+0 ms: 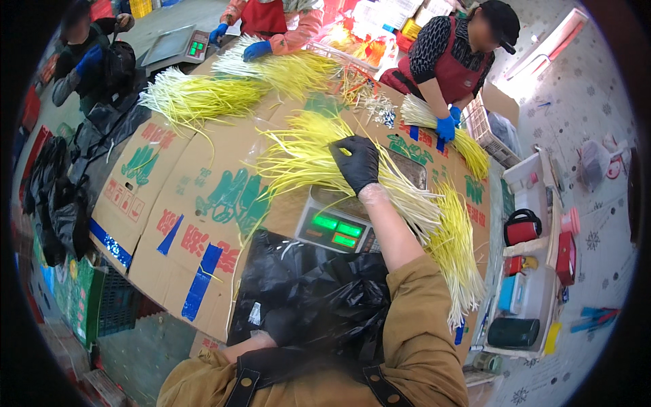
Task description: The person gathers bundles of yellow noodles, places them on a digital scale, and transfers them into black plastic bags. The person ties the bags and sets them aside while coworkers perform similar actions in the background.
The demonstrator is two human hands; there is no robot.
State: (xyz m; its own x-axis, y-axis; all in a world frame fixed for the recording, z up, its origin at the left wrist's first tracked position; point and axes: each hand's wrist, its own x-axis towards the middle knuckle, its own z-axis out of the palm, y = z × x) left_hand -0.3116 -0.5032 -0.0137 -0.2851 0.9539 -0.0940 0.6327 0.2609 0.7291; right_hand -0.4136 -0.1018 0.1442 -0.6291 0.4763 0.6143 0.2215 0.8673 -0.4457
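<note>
My right hand (357,162), in a black glove, bends its fingers and thumb into a pinch on a loose bundle of yellow chives (300,157). The bundle lies across the metal pan of a digital scale (333,226) with lit green displays. Its yellow leaves fan out to the left, and its white stems point right. Low in front of me, my left hand (285,325), also black-gloved, is at a black plastic bag (315,285); dark on dark, its fingers are hard to make out. More yellow chives (455,249) lie right of my forearm.
Flattened cardboard (173,203) covers the table. Two chive piles (203,96) (279,68) lie at the far side near another scale (178,46). A co-worker (447,61) in blue gloves handles a bundle at right. A white foam box (529,254) holds a speaker and small items.
</note>
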